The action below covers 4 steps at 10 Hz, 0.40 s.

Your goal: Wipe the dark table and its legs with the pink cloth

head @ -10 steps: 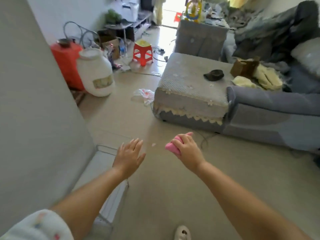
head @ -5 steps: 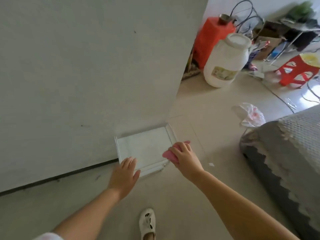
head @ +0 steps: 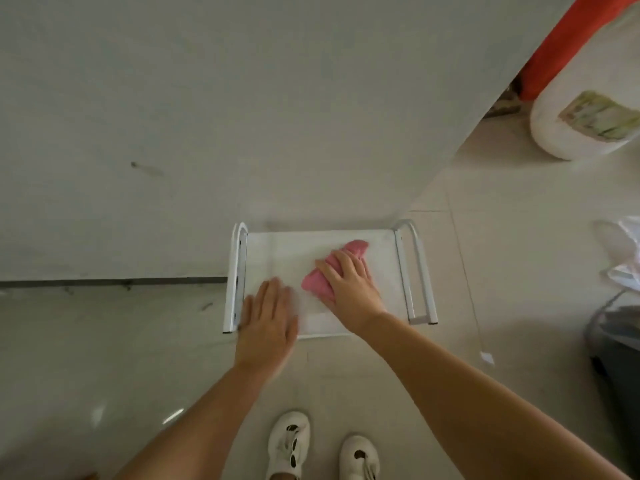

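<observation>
While you look straight down, your right hand [head: 351,289] sits just right of the frame's centre, fingers bent over the crumpled pink cloth [head: 330,273] and pressing it onto the small white table with white tubular metal legs [head: 381,271]; whether the fingers pinch the cloth or only press it is hard to tell, though they curl around its folds. Your left hand [head: 266,320] lies flat and relaxed, fingers straight, on the table's lower-left corner, holding nothing. You see the table standing against the pale grey wall [head: 242,116] that fills the upper left of the frame, its looped legs showing at both ends. Your 2 white shoes [head: 287,445] stand on the beige tiled floor [head: 485,271] at the bottom centre. At the upper right you have a white plastic jug with a yellowish label [head: 588,123] in front of a red container [head: 561,39], and a crinkled plastic bag [head: 623,251] lies at the right edge.
</observation>
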Available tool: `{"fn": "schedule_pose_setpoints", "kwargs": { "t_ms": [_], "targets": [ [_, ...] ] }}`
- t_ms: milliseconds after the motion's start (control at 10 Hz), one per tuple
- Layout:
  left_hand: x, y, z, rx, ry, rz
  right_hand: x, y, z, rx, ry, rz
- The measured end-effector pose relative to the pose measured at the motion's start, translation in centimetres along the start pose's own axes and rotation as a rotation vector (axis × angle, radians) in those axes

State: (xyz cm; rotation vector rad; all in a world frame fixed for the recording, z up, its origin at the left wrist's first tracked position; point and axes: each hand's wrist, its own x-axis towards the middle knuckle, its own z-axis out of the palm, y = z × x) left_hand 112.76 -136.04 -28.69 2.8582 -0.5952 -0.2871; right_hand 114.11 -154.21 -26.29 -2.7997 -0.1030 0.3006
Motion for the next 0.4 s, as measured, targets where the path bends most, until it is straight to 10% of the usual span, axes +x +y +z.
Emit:
{"fn": "schedule_pose_setpoints", "kwargs": {
  "t_ms": [200,400],
  "targets": [
    [-0.2,0.9,0.3,0.037,0.054,-0.028,-0.6,0.7,1.9,-0.076,0.043,-0.042],
    [-0.2,2.9,-8.6,-0.13,0.071,-0.088,-1.4,-1.7,-8.1,-0.217,-0.268,-0.044]
  ]
}}
